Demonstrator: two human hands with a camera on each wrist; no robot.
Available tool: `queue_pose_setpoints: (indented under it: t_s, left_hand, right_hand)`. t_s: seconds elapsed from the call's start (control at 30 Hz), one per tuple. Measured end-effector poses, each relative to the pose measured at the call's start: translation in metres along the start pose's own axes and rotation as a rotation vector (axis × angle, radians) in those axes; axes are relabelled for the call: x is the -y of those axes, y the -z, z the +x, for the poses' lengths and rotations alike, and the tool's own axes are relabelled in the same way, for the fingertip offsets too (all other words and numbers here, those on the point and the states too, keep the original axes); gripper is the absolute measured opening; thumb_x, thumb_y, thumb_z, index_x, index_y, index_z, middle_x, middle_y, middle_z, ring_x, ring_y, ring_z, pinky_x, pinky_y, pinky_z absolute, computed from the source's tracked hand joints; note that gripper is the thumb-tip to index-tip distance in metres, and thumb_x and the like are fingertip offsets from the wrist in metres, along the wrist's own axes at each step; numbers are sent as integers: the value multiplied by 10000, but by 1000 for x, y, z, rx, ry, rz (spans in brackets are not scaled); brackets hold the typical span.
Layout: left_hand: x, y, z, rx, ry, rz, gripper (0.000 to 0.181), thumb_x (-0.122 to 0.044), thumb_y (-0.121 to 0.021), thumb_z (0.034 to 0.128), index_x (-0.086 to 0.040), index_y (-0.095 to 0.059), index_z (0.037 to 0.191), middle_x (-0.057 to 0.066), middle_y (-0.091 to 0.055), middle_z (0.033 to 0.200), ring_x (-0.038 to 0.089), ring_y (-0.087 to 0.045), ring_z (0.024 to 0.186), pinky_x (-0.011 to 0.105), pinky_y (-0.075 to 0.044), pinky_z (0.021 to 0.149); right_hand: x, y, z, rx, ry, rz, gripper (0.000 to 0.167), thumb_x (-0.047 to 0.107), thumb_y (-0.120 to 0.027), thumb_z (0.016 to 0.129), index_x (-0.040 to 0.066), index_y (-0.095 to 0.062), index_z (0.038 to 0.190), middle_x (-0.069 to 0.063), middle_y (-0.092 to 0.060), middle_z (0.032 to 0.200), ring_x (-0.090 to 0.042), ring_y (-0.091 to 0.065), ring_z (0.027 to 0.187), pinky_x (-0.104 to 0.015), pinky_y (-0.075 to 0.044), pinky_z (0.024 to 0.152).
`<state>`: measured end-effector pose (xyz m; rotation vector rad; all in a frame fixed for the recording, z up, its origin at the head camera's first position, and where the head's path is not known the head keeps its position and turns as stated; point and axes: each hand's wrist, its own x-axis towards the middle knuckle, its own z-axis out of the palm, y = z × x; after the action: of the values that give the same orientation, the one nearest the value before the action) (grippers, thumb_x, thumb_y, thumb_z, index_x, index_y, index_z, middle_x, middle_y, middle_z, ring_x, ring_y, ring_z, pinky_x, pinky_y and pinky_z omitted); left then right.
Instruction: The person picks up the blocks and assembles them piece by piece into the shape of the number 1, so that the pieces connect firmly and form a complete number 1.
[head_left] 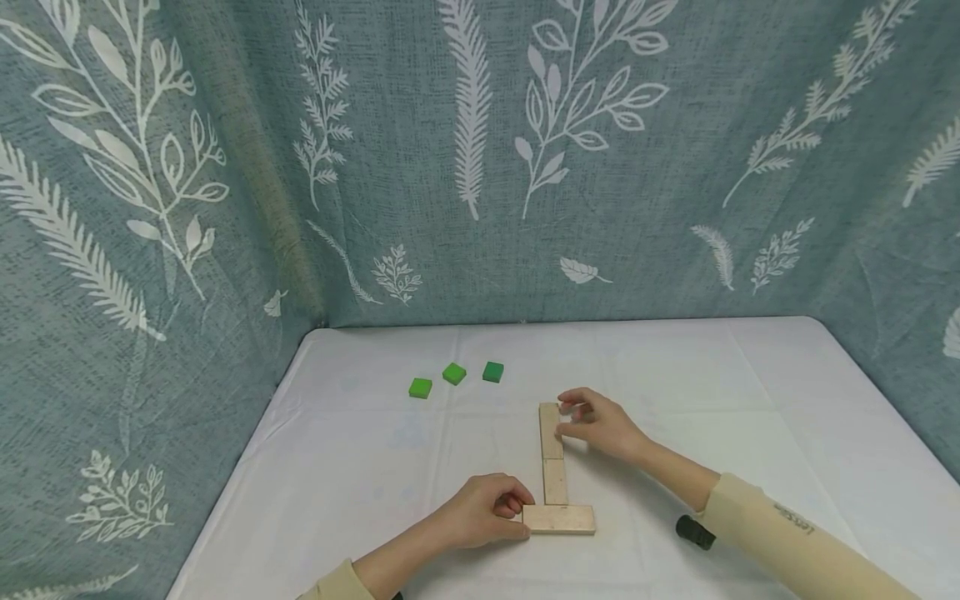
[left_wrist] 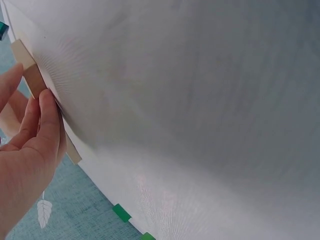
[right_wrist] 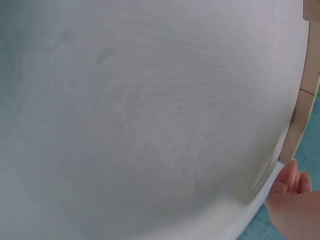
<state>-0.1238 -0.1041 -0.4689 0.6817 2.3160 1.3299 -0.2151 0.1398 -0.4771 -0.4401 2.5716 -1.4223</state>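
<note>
Three pale wooden blocks form an upside-down T on the white table. My left hand [head_left: 483, 510] pinches the left end of the crosswise near block [head_left: 561, 519], thumb on its near side and fingers on its far side; the left wrist view shows this wooden block [left_wrist: 34, 77] between thumb and fingertips. Behind it, the middle block [head_left: 555, 482] and far block [head_left: 551, 431] lie end to end, pointing away from me. My right hand [head_left: 600, 423] is at the far block's right edge, thumb and index finger apart, fingertips touching or very near it.
Three small green pieces lie toward the back left: a light green one [head_left: 421, 388], another light green one [head_left: 453, 373] and a darker green one [head_left: 492, 372]. A black cylindrical object [head_left: 695, 532] shows below the right sleeve. A patterned curtain [head_left: 420, 167] stands behind the table [head_left: 675, 358].
</note>
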Motion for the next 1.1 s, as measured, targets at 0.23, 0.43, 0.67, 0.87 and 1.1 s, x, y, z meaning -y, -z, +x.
queue_pose_setpoints:
  t_s: [0.23, 0.43, 0.67, 0.87, 1.1]
  left_hand:
    - [-1, 1, 0, 10, 8, -5, 235, -40, -786, 796, -36, -675, 1003, -12, -588, 877, 70, -551, 803, 169, -503, 736]
    - [-2, 2, -1, 21, 9, -3, 236, -43, -783, 800, -34, -673, 1009, -12, -586, 873, 64, -548, 794, 161, -494, 728]
    - [-3, 2, 0, 20, 9, -4, 234, -37, -781, 800, -28, -674, 1007, -11, -587, 868, 66, -549, 786, 169, -498, 728]
    - [-3, 2, 0, 22, 8, 0, 232, -38, -782, 801, -31, -675, 1006, -26, -584, 857, 61, -550, 777, 161, -491, 721]
    - [-2, 1, 0, 17, 9, 5, 234, -42, -787, 798, -41, -677, 1004, -30, -584, 857, 54, -550, 782, 171, -500, 731]
  right_hand:
    - [3, 2, 4, -18, -22, 80, 428, 205, -731, 880, 73, -588, 1261, -82, -621, 1193, -235, -565, 1042, -399, -488, 841]
    - [3, 4, 10, -3, -4, 169, 426, 185, -707, 900, 32, -574, 1275, -140, -604, 1217, -222, -562, 1026, -354, -484, 829]
    - [2, 3, 20, 2, 27, 221, 439, 192, -697, 905, 10, -567, 1283, -174, -597, 1233, -210, -571, 1025, -320, -473, 817]
    - [5, 0, 29, 14, 45, 249, 450, 185, -692, 911, 0, -554, 1298, -190, -581, 1258, -183, -566, 1022, -278, -486, 794]
    - [10, -6, 42, 37, 52, 270, 454, 155, -691, 911, -16, -545, 1305, -210, -583, 1255, -189, -552, 1023, -282, -473, 806]
